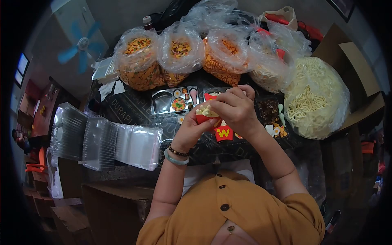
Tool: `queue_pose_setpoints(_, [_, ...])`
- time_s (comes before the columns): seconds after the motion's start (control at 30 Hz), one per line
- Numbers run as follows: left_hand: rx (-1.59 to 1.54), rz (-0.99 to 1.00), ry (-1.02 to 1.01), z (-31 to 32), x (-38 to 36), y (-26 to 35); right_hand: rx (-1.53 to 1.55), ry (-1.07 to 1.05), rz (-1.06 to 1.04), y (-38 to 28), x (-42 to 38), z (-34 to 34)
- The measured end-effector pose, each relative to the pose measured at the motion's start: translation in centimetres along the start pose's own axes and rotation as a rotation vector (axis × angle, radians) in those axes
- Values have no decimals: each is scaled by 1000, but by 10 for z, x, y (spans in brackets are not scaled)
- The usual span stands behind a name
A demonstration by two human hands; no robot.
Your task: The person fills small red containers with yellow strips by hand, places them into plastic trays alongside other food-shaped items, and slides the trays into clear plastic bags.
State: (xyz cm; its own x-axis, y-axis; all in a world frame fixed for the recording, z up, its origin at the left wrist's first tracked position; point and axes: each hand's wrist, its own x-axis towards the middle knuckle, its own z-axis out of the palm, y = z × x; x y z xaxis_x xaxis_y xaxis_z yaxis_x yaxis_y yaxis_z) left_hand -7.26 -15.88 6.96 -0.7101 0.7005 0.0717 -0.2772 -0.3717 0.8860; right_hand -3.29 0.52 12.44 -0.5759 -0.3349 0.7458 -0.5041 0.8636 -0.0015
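My left hand point(187, 130) is closed around a small red fries carton point(202, 118), with a beaded bracelet and a pale bangle on the wrist. Pale yellow toy fries point(206, 110) stick out of the carton's top. Over them bends my right hand point(237, 107), its fingers pinched at the fries; the fingertips are partly hidden. Just below the hands lies another red carton with a yellow logo point(223, 133). Behind my left hand a clear compartment tray point(162, 101) holds small toy food pieces. A second tray is partly covered by my right hand.
Along the back stand several clear bags of small pieces, including an orange-filled bag point(139, 73). A big bag of pale sticks point(312, 98) leans by a cardboard box point(359, 65) at right. Stacked clear plastic sleeves point(136, 143) lie left. Dark bits and white flower shapes point(271, 130) sit beside my right forearm.
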Motion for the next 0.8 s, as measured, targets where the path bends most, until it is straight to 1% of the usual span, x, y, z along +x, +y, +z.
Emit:
queue_pose_setpoints(0.03, [-5,22,36,2,0,0,-1,-4,-1,-2,-2,0])
queue_pose_setpoints(0.1, [-9,29,42,0,2,-2,140,-23,46,-7,-5,2])
queue_pose_setpoints(0.17, [-11,36,50,-1,3,-3,170,-65,69,-6,-15,7])
queue_pose_setpoints(0.23, [53,25,36,0,2,0,200,-105,92,-2,-19,5])
queue_pose_setpoints(0.3, [72,-8,17,-1,0,0,536,-211,249,1,-22,-2])
queue_pose_setpoints(0.33, [93,-38,-3,-1,-1,0,533,-211,254,2,-21,-6])
queue_pose_setpoints(0.4, [129,-52,-26,2,0,2,692,-332,422,4,-18,-15])
queue_pose_setpoints(0.43, [166,-63,-43,4,1,3,688,-330,424,5,-19,-15])
queue_pose_setpoints(0.5, [151,-60,-49,8,2,6,329,-258,155,7,-21,-16])
queue_pose_setpoints(0.53, [139,-59,-50,9,2,6,326,-257,155,5,-21,-17])
queue_pose_setpoints(0.6, [152,-50,-53,11,5,5,179,-254,110,-3,-22,-18])
queue_pose_setpoints(0.67, [166,-42,-58,12,8,0,162,-276,131,-7,-24,-19])
queue_pose_setpoints(0.73, [180,68,-31,15,14,-7,142,-299,149,-11,-25,-18])
queue_pose_setpoints(0.8, [166,96,-55,18,17,-8,175,-174,193,-14,-26,-16])
